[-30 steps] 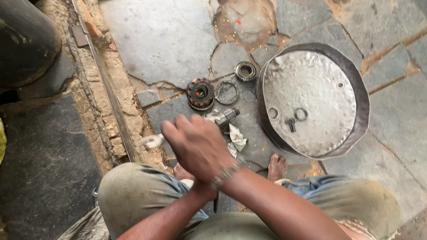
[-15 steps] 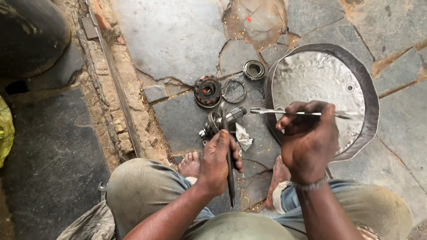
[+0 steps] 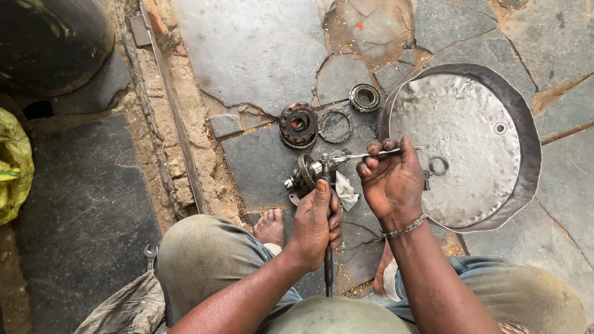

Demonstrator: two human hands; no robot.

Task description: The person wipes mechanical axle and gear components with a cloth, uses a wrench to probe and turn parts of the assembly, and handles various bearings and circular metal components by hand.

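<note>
My left hand (image 3: 317, 224) grips a dark steel shaft (image 3: 327, 272) that stands upright between my knees. A geared metal assembly (image 3: 305, 172) sits at the shaft's top end. My right hand (image 3: 391, 179) holds a thin bright metal rod (image 3: 352, 155) almost level, its tip touching the top of the assembly. A crumpled white rag (image 3: 344, 189) lies just under the two hands. My bare foot (image 3: 270, 226) rests on the stone beside the shaft.
A round dented metal pan (image 3: 520, 204) with a ring (image 3: 439, 166) in it lies at the right. A dark bearing hub (image 3: 298, 124), a thin ring (image 3: 335, 126) and a bearing race (image 3: 365, 97) lie on the cracked stone floor. A wrench (image 3: 150, 255) lies at my left knee.
My right hand has drawn the rod leftward from over the pan until its tip meets the assembly. My left hand has slid up the shaft.
</note>
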